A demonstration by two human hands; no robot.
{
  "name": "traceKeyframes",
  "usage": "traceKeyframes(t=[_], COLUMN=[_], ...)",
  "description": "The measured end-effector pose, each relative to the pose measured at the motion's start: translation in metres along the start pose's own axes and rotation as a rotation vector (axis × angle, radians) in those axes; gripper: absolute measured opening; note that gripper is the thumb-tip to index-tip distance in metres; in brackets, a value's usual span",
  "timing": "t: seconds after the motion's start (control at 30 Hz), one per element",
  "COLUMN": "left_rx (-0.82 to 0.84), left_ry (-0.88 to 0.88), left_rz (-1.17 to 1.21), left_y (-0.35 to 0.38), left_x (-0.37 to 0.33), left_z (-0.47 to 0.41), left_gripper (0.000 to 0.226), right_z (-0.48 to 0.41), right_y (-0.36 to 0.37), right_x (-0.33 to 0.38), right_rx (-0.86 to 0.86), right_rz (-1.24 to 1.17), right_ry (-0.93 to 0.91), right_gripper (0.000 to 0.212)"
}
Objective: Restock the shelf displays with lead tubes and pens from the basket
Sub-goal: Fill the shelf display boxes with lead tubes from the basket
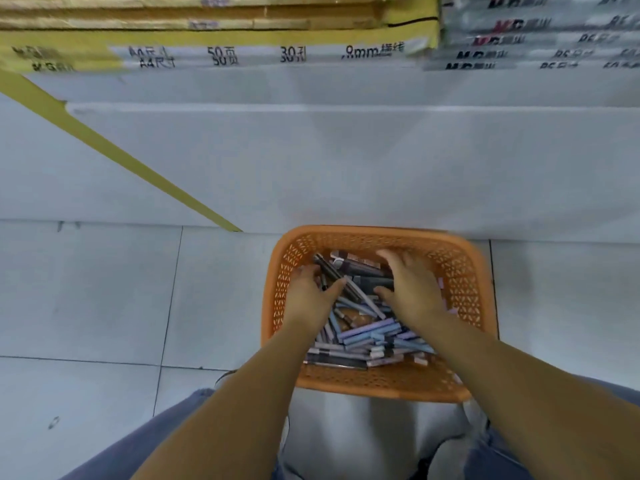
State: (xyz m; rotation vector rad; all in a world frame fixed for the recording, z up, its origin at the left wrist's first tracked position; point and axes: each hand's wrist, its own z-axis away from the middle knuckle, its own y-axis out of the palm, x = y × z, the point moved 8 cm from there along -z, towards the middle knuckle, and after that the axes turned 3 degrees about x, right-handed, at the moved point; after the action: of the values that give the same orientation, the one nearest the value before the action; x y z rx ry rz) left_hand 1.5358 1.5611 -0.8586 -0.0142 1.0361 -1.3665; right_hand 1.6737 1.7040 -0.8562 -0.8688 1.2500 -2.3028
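Head view: an orange plastic lattice basket (462,271) stood on the pale tiled floor (104,289), its far rim right against the white base panel of the shelf unit (346,161). Inside lay a loose heap of pens and lead tubes (367,336). The pieces on the near side were blue, lavender and grey, and darker pens (363,271) lay toward the far side.

Both bare forearms reached down into the basket. The left hand (311,294) sat at the left edge of the heap. Its fingers were curled down among the dark pens and its thumb stretched out to the right across them. The frame was blurred, so whether it had actually closed on a pen could not be told. The right hand (414,289) lay palm down on the right part of the heap, fingers spread and only loosely bent, gripping nothing that showed.

A yellow strip (114,148) ran diagonally down the white panel to the floor. On the shelf above lay flat packs of paper with yellow edges (242,53), printed "A4", "50", "30" and "9mm". Grey packs (536,36) were stacked just beside them on the right. Blue jeans (145,441) showed at the bottom on both sides of the arms.
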Motion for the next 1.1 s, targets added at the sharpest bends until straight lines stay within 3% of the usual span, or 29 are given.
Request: traceKeyframes(t=[0.1, 0.23, 0.37, 0.47, 0.67, 0.87, 1.0, 1.1], left_rx=[-0.017, -0.044, -0.07, -0.038, 0.105, 0.321, 0.583, 0.611], left_ry=[-0.066, -0.116, -0.11, -0.129, -0.16, -0.187, -0.156, -0.056], left_rz=[0.06, 0.108, 0.165, 0.326, 0.636, 0.573, 0.205, -0.159], left_y=[0.007, 0.011, 0.01, 0.011, -0.003, -0.01, 0.004, 0.012], left_x=[-0.003, -0.005, -0.005, 0.001, 0.003, 0.022, 0.031, 0.03], left_z=[-0.006, -0.01, -0.007, -0.002, 0.013, 0.039, 0.061, 0.058], left_gripper=[0.048, 0.046, 0.013, 0.019, 0.019, 0.038, 0.036, 0.032], right_z=[0.003, 0.01, 0.017, 0.019, 0.022, 0.045, 0.063, 0.071], right_y=[0.01, 0.004, -0.002, -0.002, -0.014, -0.016, -0.009, -0.003], right_x=[-0.011, -0.029, -0.041, -0.038, -0.029, -0.014, -0.014, -0.02], right_rx=[0.093, 0.061, 0.047, 0.091, 0.113, 0.246, 0.273, 0.29], right_rz=[0.004, -0.07, -0.217, -0.29, -0.41, -0.584, -0.586, -0.551], right_ry=[0.037, 0.061, 0.082, 0.059, 0.105, 0.159, 0.2, 0.222], right_gripper=[0.048, 0.034, 0.024, 0.039, 0.026, 0.02, 0.024, 0.022])
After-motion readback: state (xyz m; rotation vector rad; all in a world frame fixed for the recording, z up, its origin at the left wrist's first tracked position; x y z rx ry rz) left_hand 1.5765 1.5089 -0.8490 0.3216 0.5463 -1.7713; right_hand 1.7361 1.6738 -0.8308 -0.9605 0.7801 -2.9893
